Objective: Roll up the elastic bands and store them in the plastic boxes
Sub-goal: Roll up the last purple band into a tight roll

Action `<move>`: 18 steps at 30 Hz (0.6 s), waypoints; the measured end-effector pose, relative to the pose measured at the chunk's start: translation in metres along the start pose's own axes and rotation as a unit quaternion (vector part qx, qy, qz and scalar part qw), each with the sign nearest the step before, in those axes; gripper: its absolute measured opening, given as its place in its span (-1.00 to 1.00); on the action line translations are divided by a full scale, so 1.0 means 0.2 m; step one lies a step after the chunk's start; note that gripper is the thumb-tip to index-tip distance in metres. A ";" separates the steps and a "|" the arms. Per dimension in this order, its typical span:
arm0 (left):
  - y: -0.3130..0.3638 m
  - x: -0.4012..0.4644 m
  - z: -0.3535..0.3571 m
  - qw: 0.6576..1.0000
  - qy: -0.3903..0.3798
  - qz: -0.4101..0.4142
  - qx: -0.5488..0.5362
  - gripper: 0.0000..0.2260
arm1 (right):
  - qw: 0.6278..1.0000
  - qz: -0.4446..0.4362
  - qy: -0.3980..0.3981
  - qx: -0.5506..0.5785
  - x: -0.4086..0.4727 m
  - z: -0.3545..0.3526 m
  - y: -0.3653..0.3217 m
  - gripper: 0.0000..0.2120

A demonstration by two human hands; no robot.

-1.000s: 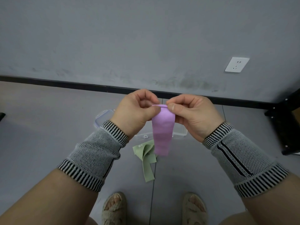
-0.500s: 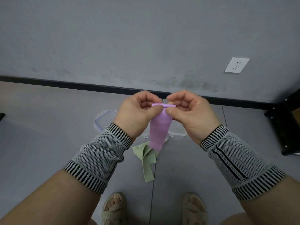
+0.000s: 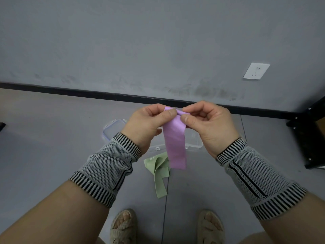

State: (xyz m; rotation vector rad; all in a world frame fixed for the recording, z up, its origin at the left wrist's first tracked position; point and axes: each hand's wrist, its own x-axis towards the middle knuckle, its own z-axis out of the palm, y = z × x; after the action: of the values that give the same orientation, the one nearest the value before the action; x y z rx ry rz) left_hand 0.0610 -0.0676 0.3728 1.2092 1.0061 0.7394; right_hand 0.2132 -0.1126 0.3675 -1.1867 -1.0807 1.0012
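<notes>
Purple stretchy elastic band (image 3: 175, 143) hangs from its top edge, pinched between left hand (image 3: 147, 125) and right hand (image 3: 209, 125) above the clear plastic box (image 3: 194, 140) on the floor. Loose fingers could let the started roll spring open.

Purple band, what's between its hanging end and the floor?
Head view: the green band lies on the floor below the purple band.

We note a grey wall (image 3: 140, 41), scuffed low down, with a black skirting strip (image 3: 70, 90) and a white socket (image 3: 256, 71) at right. Grey floor (image 3: 44, 129); a black metal frame (image 3: 309, 138) stands at far right.
</notes>
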 end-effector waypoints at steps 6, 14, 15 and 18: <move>-0.01 0.01 -0.01 0.999 0.027 0.031 -0.013 -0.87 | 1.000 0.005 -0.016 -0.004 0.00 0.00 0.00 -0.73; -0.01 0.02 0.00 0.998 0.019 -0.007 -0.067 -0.90 | 0.999 0.001 0.010 -0.040 0.01 0.00 0.00 -0.77; -0.01 0.02 0.00 0.996 0.015 -0.021 -0.083 -0.90 | 0.999 -0.009 0.015 -0.050 0.00 0.01 0.00 -0.76; 0.00 0.02 -0.01 0.993 -0.005 -0.059 -0.102 -0.85 | 0.997 -0.023 0.009 -0.076 0.00 0.02 0.01 -0.75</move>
State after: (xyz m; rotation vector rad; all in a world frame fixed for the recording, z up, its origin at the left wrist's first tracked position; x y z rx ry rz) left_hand 0.0613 -0.0638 0.3720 0.9668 0.9598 0.7227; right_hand 0.2100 -0.1127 0.3659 -1.2846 -1.1810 0.8847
